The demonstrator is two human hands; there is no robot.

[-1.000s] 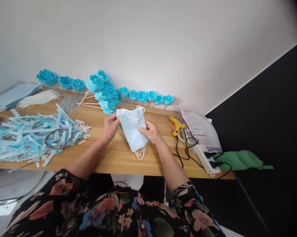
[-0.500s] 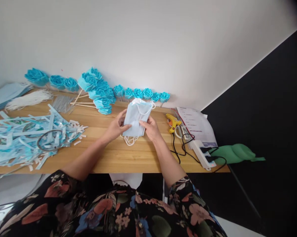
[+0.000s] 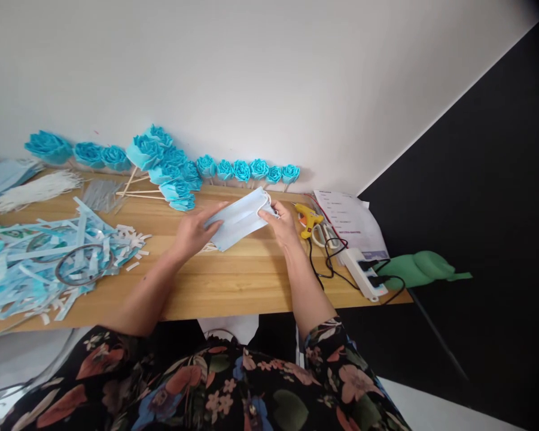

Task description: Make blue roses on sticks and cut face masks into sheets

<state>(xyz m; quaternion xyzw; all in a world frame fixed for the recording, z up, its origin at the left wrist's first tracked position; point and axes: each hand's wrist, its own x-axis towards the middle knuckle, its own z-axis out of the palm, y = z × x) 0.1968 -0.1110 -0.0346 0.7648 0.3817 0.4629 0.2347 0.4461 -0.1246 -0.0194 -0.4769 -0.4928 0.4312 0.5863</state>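
Both the left hand (image 3: 192, 230) and right hand (image 3: 282, 220) are closed on a blue face mask (image 3: 238, 219), left of the yellow glue gun (image 3: 307, 216) on the surface (image 3: 233, 281).

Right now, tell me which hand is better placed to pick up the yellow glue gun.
Right. The right hand lies just beside the glue gun; the left hand holds the face masks farther away.

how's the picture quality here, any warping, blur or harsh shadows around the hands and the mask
Head view: wide-angle warp bows the wooden table edge and tilts the wall line. Light is soft and even, with faint shadows under the left hand and right hand. The blue mask is slightly soft; no glare shows.
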